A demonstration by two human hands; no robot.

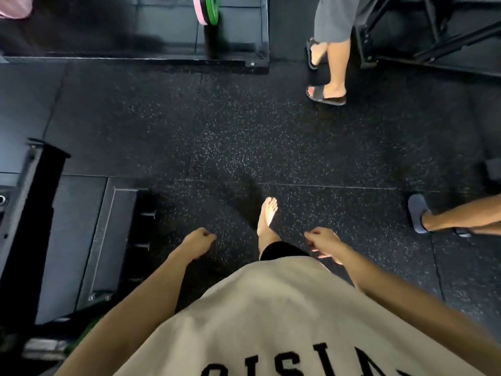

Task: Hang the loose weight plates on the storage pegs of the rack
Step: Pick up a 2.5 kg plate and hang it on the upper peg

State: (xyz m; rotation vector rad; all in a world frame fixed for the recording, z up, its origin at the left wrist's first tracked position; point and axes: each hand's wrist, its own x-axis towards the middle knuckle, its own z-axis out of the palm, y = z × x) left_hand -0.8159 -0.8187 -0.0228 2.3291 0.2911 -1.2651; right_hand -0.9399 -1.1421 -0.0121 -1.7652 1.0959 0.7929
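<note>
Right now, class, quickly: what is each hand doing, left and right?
Left hand: fingers loosely curled, holding nothing.
Right hand: fingers loosely curled, holding nothing.

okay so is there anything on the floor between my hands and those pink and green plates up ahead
Nothing visible blocks the way. Both the left hand and the right hand hold nothing, and bare floor stretches ahead to the platform edge before the plates. Someone in sandals stands off to the right.
</note>
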